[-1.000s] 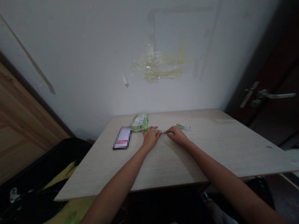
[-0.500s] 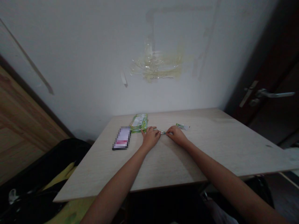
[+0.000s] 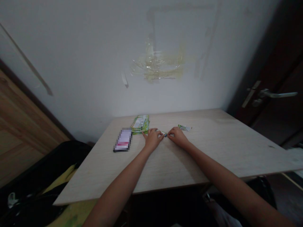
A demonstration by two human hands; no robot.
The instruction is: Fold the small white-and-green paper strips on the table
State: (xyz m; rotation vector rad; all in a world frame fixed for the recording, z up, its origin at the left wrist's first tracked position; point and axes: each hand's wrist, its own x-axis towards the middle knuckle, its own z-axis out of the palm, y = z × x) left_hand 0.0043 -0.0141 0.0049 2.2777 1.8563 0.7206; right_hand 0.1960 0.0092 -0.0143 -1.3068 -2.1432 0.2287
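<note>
My left hand (image 3: 153, 139) and my right hand (image 3: 178, 137) rest close together at the middle of the table. Between their fingertips is a small, narrow green-and-white folded wrapper (image 3: 163, 132), pinched at its near edge by both hands. My fingers cover much of it. Just left of my left hand lies a stack of green-and-white wrappers (image 3: 140, 123), which my left thumb nearly touches. Beyond my right hand, a second narrow folded wrapper (image 3: 184, 127) lies flat by itself.
A phone (image 3: 123, 139) with a blurred screen lies left of the stack on the pale wooden table (image 3: 227, 138). Behind stands a white wall (image 3: 99, 63) with old tape. A dark door with a metal handle (image 3: 276, 94) is at right, black bags (image 3: 66, 151) at left.
My hands have drawn slightly closer together, and less of the wrapper shows between them. A small dark bluish bit is now visible at my right fingertips. The stack and phone stay put.
</note>
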